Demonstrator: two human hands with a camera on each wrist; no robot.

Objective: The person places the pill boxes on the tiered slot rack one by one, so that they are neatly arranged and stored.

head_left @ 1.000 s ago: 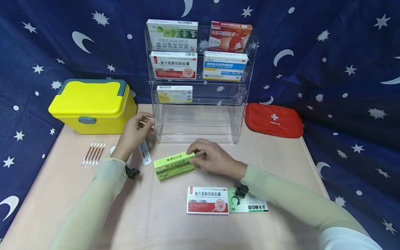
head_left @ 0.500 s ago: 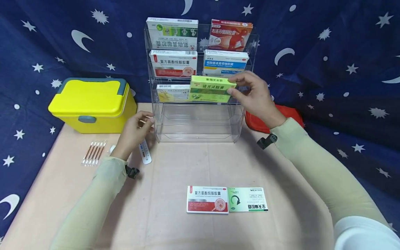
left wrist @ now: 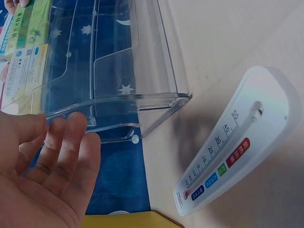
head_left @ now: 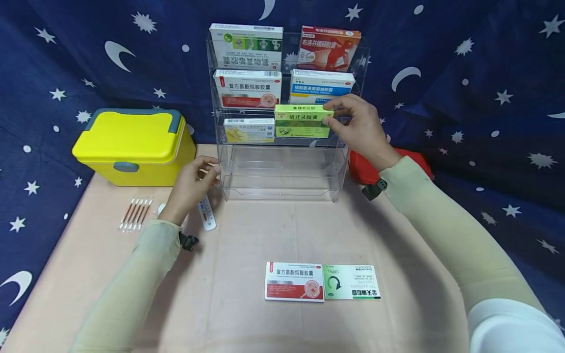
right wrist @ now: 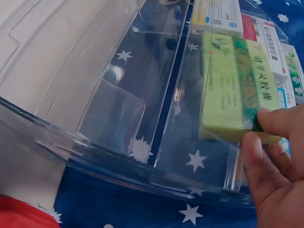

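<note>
Head view with both wrist views. The red pouch (head_left: pixel 399 166) at far right is largely hidden behind the right forearm, and small print on all boxes is too fine to read. Right hand (head_left: pixel 359 128): thumb and fingers (right wrist: pixel 275 121) clamped on the right end of the lime-green medicine box (head_left: pixel 302 121), a long carton with a darker green band on its front face (Chinese lettering along the top edge). The box sits upright in the third tier of the clear acrylic rack (head_left: pixel 282 189), on the right, just beside a white-and-yellow box (head_left: pixel 249 130) in the same tier. Tier above: a white-and-red box (head_left: pixel 248 88) at left, a white-and-blue box (head_left: pixel 321 86) at right. Top tier: a white-and-green box (head_left: pixel 245 46) and a red box (head_left: pixel 328 48). Left hand (head_left: pixel 191 186): fingers (left wrist: pixel 71 142) apart and relaxed, resting against the left edge of the rack, holding nothing. A white thermometer (head_left: pixel 206 213) lies on the counter (head_left: pixel 247 323) just beside it. Yellow lidded case (head_left: pixel 132 147) at far left, shut, contents unseen; swabs (head_left: pixel 135 214) lie near it. Two flat boxes (head_left: pixel 322 282) lie side by side at the near edge
</note>
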